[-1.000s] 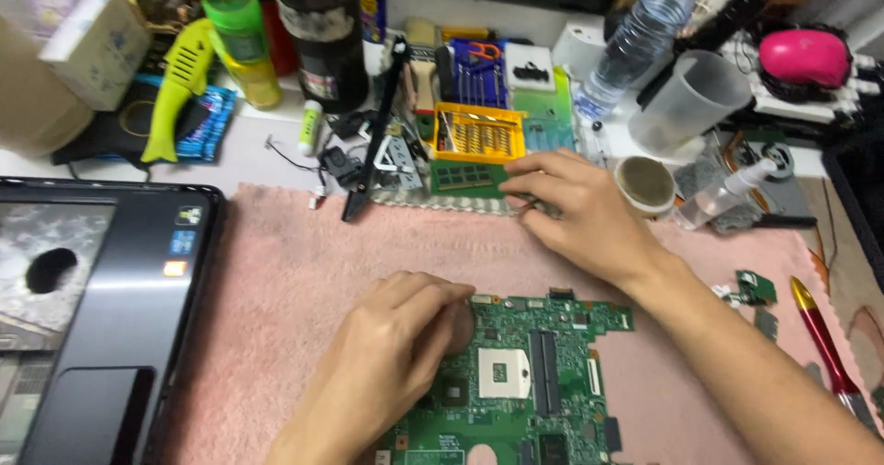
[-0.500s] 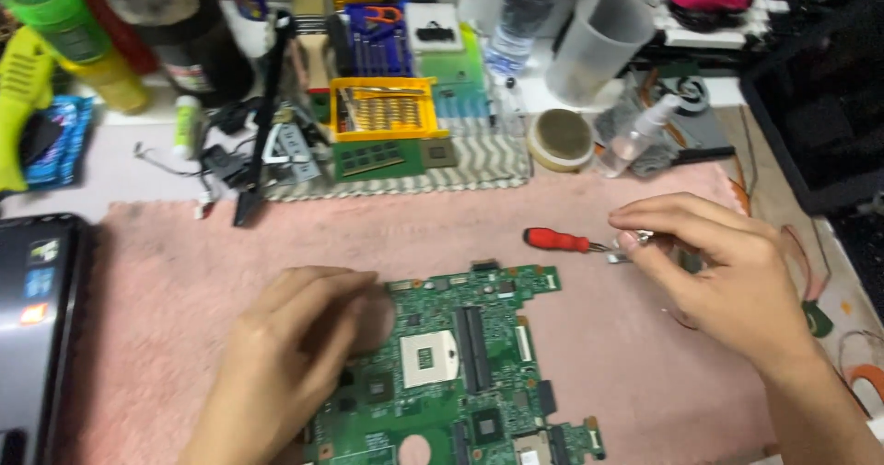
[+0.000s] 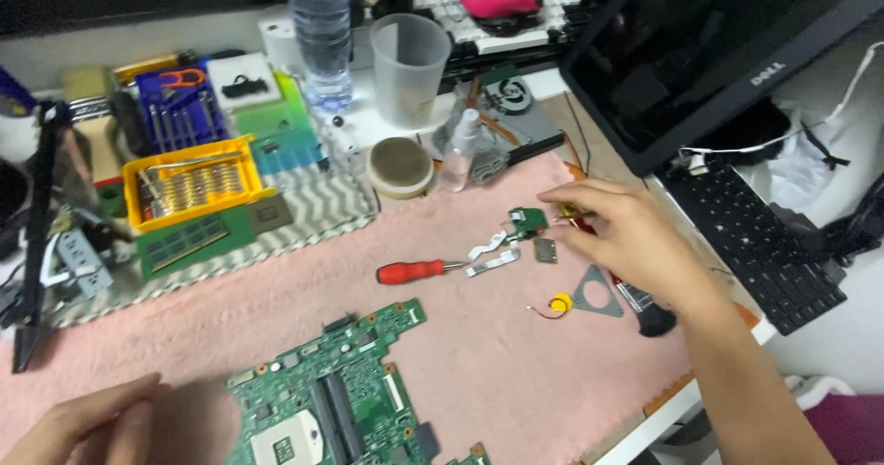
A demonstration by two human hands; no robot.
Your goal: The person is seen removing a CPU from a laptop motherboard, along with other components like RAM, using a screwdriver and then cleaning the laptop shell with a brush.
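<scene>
A green laptop motherboard (image 3: 341, 401) lies on a pink towel (image 3: 479, 336) at the bottom centre. My left hand (image 3: 78, 424) rests flat on the towel just left of the board, fingers apart, holding nothing. My right hand (image 3: 631, 235) hovers at the right over several small parts: a little green circuit board (image 3: 525, 221), a grey chip (image 3: 545, 250), flat ribbon cables (image 3: 488, 253), a yellow coin cell (image 3: 560, 305) and a grey triangular pick (image 3: 597, 293). Its fingertips pinch near a small dark part; whether it grips it is unclear. A red-handled screwdriver (image 3: 412, 271) lies between the hands.
At the back stand a yellow bit tray (image 3: 193, 184), a green memory stick (image 3: 184, 241), a blue tool case (image 3: 175, 106), a water bottle (image 3: 319, 32), a plastic cup (image 3: 410, 64) and a tape roll (image 3: 401, 166). A black laptop (image 3: 727, 78) sits right; a brush (image 3: 645, 310) lies by the table edge.
The view has swung right. My right hand let go of the red screwdriver, which now lies on the towel, and moved right over the small parts. My left hand slid off the motherboard.
</scene>
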